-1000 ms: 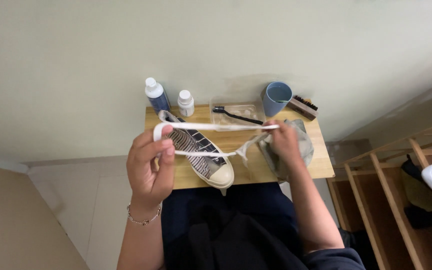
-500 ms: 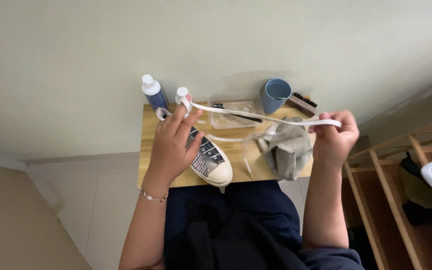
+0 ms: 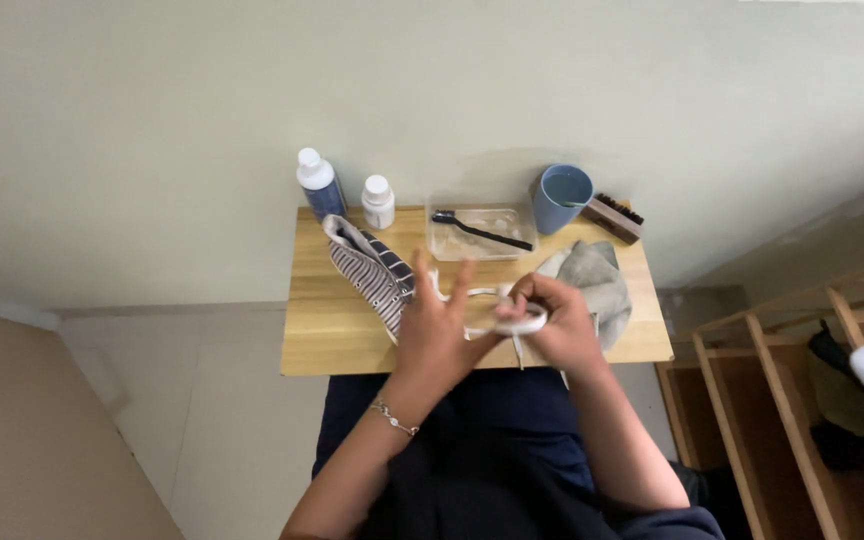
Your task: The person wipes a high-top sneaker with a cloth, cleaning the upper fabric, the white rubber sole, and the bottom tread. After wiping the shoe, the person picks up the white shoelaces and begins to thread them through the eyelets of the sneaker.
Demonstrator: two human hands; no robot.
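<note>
Lace [image 3: 512,322] is out of the striped shoe [image 3: 372,272] — right hand [image 3: 552,325] pinches it, apparently looping it round the spread-fingered left hand [image 3: 440,330]; brushes and bottles untouched.

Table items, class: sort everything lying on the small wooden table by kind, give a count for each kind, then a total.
Bottles: 2, blue bottle and white bottle
Brushes: 2, black brush and wooden brush
Clear tray: 1
Blue cup: 1
Striped shoe: 1
Grey cloth: 1
White lace, in both hands: 1
Total: 9
</note>
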